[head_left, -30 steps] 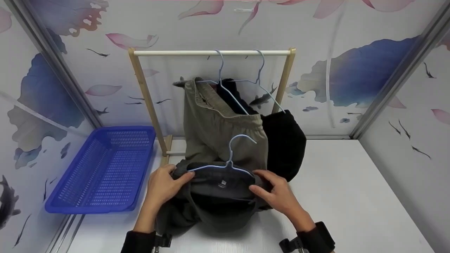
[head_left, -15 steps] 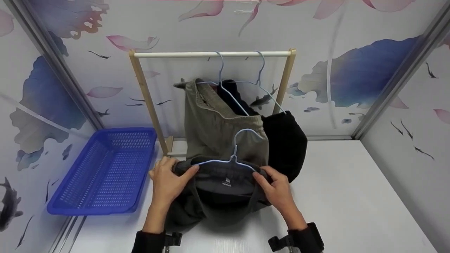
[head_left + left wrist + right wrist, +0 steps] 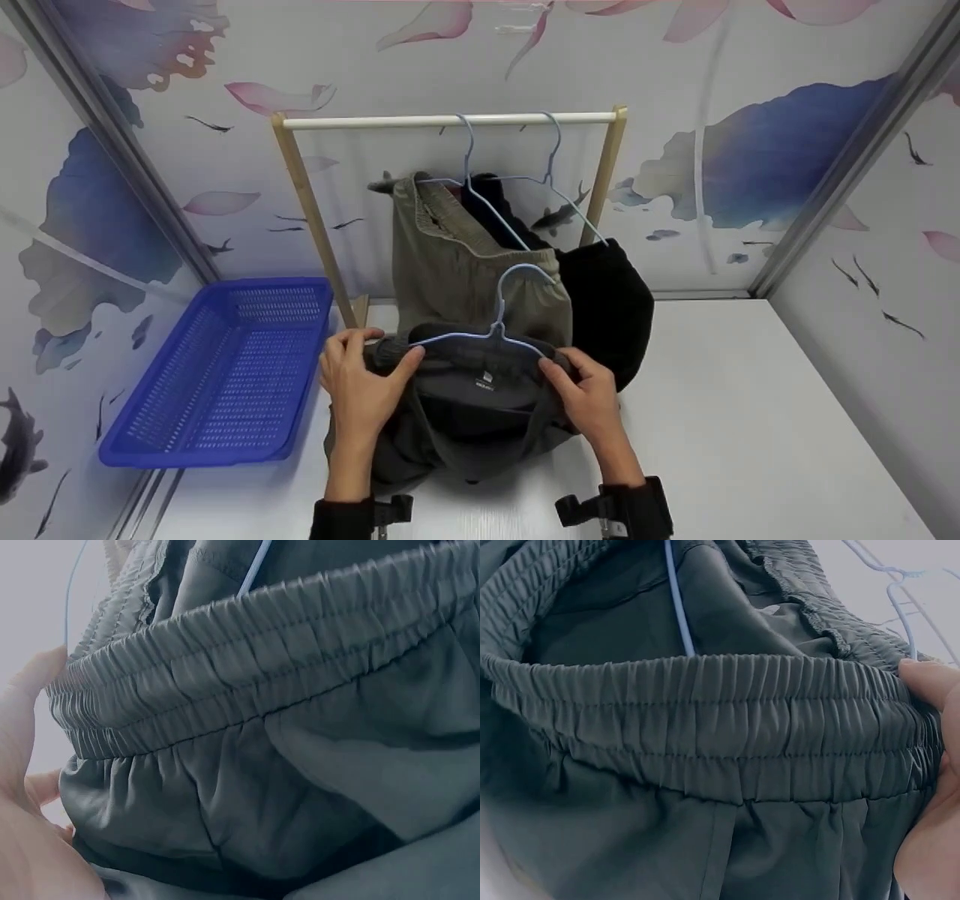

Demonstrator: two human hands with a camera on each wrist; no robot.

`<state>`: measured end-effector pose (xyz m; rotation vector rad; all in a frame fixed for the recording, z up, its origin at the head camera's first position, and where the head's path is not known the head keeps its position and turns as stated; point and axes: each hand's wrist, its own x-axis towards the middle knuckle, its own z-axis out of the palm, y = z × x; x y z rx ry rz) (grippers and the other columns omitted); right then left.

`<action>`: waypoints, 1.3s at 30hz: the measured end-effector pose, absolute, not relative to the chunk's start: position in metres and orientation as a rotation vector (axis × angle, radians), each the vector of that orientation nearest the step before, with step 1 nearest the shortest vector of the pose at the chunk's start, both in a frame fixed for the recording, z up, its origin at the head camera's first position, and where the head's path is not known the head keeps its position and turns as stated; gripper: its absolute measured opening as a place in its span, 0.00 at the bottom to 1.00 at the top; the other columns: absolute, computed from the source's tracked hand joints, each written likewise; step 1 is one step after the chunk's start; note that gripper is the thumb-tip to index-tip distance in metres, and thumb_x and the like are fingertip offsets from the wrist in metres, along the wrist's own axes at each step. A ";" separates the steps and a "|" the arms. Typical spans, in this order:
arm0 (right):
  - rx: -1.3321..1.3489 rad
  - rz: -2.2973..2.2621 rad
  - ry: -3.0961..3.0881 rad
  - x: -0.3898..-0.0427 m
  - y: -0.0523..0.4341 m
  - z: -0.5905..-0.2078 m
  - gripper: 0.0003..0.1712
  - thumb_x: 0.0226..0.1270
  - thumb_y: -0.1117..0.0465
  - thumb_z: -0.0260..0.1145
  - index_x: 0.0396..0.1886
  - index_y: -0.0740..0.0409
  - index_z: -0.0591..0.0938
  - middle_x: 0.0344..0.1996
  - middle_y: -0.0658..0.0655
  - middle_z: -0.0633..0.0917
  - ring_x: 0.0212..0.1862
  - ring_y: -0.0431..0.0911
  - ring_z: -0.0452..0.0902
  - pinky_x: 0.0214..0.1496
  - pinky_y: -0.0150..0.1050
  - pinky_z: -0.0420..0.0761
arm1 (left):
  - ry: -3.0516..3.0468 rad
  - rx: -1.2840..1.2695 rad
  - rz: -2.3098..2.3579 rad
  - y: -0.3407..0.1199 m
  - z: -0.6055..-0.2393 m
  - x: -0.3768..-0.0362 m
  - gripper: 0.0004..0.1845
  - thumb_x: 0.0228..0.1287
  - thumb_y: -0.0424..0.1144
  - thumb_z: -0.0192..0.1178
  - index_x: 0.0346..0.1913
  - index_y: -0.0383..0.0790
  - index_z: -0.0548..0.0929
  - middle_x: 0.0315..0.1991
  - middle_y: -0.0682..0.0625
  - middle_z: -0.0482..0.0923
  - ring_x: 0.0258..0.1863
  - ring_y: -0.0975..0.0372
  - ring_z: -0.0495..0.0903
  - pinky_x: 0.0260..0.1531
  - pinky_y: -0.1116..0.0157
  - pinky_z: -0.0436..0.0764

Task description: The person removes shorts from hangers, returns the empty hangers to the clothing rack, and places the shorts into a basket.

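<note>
Now my left hand (image 3: pixel 362 381) and right hand (image 3: pixel 590 390) each grip an end of the dark grey elastic-waisted shorts (image 3: pixel 472 405), pale blue wire hanger (image 3: pixel 491 330) between them.

A blue basket (image 3: pixel 217 371) sat at the counter's (image 3: pixel 750 420) left edge. Behind, a wooden rack (image 3: pixel 450 120) carried olive shorts (image 3: pixel 465 277) and a black garment (image 3: pixel 607 300) on hangers.

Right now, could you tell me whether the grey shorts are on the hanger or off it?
On: the hanger sits inside the waistband of the grey shorts, both hands gripping its ends.
</note>
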<state>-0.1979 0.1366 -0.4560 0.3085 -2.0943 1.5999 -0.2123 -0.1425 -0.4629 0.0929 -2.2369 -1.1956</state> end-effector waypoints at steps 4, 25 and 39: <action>0.249 1.612 -2.106 -0.207 0.140 -0.470 0.02 0.67 0.72 0.70 0.33 0.68 0.86 0.26 0.56 0.83 0.30 0.36 0.73 0.33 0.26 0.71 | -2.220 0.091 -1.212 -0.141 -0.469 -0.210 0.35 0.48 0.58 0.79 0.56 0.42 0.82 0.60 0.38 0.67 0.64 0.42 0.62 0.67 0.38 0.55; 0.225 1.592 -2.125 -0.223 0.149 -0.491 0.05 0.68 0.63 0.73 0.36 0.62 0.89 0.28 0.51 0.84 0.30 0.39 0.76 0.34 0.28 0.73 | -2.225 0.091 -1.262 -0.143 -0.483 -0.211 0.42 0.47 0.54 0.82 0.64 0.41 0.79 0.68 0.36 0.62 0.69 0.41 0.58 0.66 0.38 0.62; 0.234 1.609 -2.116 -0.220 0.146 -0.490 0.05 0.64 0.69 0.74 0.39 0.60 0.90 0.35 0.55 0.90 0.36 0.38 0.80 0.41 0.26 0.77 | -2.124 0.182 -1.231 -0.140 -0.494 -0.216 0.29 0.51 0.49 0.81 0.53 0.38 0.84 0.59 0.35 0.69 0.61 0.40 0.64 0.62 0.42 0.63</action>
